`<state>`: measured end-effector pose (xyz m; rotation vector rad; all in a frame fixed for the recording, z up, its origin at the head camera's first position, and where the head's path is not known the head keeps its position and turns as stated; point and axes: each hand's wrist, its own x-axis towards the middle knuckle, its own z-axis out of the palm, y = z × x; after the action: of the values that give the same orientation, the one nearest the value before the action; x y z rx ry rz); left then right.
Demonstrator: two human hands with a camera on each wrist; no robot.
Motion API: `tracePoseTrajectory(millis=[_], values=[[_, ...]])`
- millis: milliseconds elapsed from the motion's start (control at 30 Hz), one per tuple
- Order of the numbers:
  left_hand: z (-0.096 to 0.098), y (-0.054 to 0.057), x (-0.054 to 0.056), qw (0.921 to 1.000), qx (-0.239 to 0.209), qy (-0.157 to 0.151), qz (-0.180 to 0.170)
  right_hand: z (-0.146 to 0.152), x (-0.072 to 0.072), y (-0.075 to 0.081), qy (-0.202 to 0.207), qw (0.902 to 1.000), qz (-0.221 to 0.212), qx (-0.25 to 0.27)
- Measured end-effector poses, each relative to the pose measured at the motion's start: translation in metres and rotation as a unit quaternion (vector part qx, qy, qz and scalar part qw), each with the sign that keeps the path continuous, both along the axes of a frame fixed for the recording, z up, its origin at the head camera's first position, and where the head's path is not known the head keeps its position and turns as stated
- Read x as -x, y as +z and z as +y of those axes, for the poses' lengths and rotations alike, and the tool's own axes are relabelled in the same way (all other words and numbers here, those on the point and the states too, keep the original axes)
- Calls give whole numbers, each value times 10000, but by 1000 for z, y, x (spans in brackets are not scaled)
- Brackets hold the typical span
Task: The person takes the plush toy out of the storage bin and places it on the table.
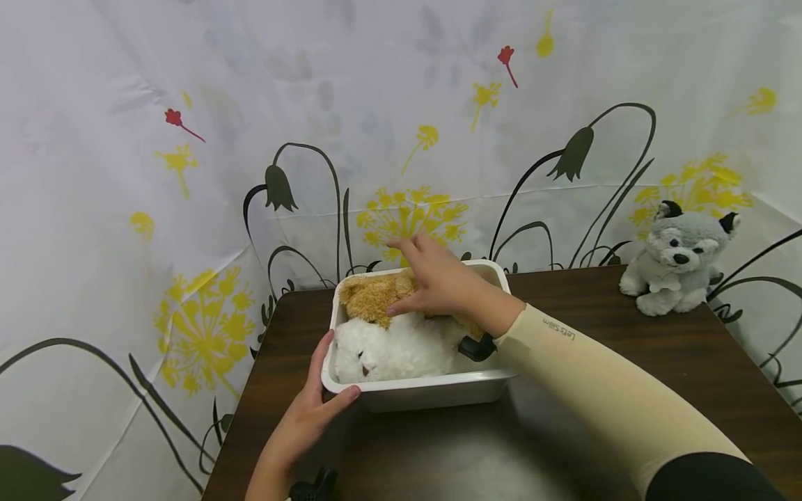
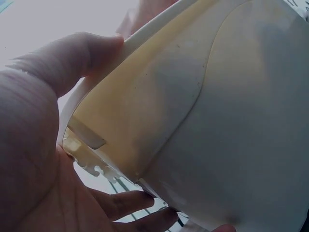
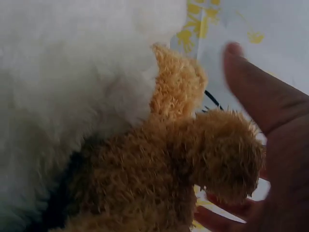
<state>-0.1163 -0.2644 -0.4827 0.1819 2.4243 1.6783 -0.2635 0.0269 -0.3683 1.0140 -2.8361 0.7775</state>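
A white plastic tub (image 1: 432, 402) on the table holds a white plush animal (image 1: 401, 351) lying in front and a tan plush toy (image 1: 370, 299) behind it. My left hand (image 1: 299, 416) holds the tub by its left front corner, thumb on the rim; in the left wrist view the thumb and fingers lie on either side of the tub wall. Over the tan toy hovers my right hand (image 1: 445, 282), thumb and fingers spread apart. The right wrist view shows that hand beside a rounded tan limb (image 3: 219, 154), with its fingertips partly hidden behind the limb.
A grey and white plush husky (image 1: 679, 257) sits at the table's back right corner. The dark wooden table (image 1: 583, 327) backs onto a white curtain (image 1: 388, 90) printed with flowers. Black wrist devices (image 1: 477, 346) are worn on both arms.
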Motion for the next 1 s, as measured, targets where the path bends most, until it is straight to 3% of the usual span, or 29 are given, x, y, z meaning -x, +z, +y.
tracePoseTrajectory(millis=[233, 433, 733, 1000], values=[[0, 0, 0, 10000, -71, 13, 6, 6, 6, 1, 478, 9909, -243, -1231], [-1, -1, -1, 9999, -127, 16, -6, 8, 5, -2, 288, 9799, -282, -1955], [-1, -1, -1, 9998, -171, 73, -60, 11, 9, -13, 210, 9812, 212, -1908], [0, -2, -1, 9997, -203, 79, -65, 22, 6, -6, -16, 9895, 371, -1400]])
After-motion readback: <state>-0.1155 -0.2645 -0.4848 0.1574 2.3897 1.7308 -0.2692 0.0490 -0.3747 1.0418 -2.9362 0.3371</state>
